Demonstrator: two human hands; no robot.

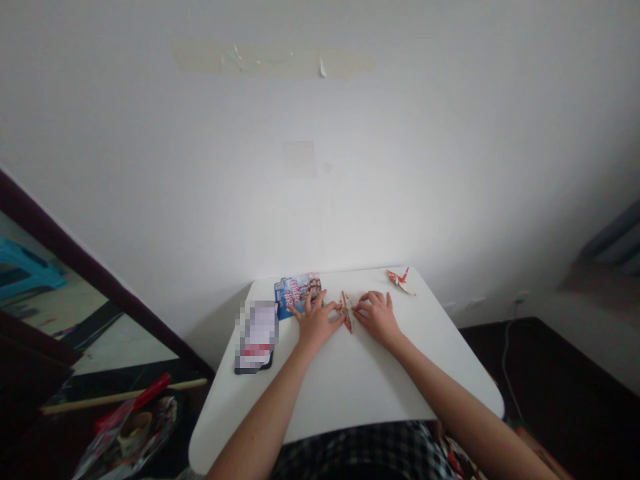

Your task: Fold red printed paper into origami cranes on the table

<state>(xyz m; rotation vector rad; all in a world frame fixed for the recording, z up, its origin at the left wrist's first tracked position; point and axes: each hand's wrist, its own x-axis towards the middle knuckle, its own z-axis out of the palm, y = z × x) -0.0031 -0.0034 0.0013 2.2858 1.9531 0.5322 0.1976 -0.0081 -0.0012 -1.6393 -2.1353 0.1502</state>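
Observation:
A small piece of folded paper (348, 321), red and cream, lies between my hands on the white table (345, 393). My left hand (317, 320) pinches its left side between thumb and forefinger, the other fingers spread out over a blue printed card. From the right, my right hand (377, 317) has thumb and forefinger closed at the paper's right edge. At the back right of the table rests a folded paper crane (401, 280) in similar red and cream paper, apart from both hands.
The blue printed card (285, 305) lies at the back left, and a phone (257, 337) with a blurred screen is beside it. The table's far edge meets a white wall (320, 200). A bag of litter (145, 433) stands on the floor at left.

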